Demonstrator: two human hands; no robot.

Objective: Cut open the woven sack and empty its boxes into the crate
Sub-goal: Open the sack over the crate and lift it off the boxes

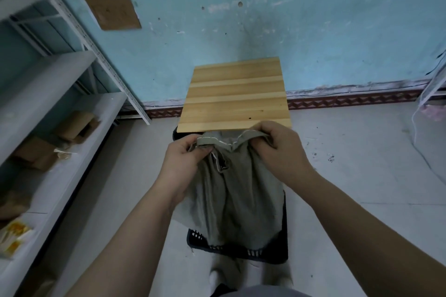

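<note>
Forearms stretched over crate; woven sack hung into it, hemmed end pinched by curled fingers of left hand and right hand. Emptying step judged; lift and shake needed next.

Two hands are counted: a left hand and a right hand. One sack and one crate are seen. One wooden tabletop, one shelf rack and one brown panel are shown. At least three cardboard boxes are counted on the rack.
</note>
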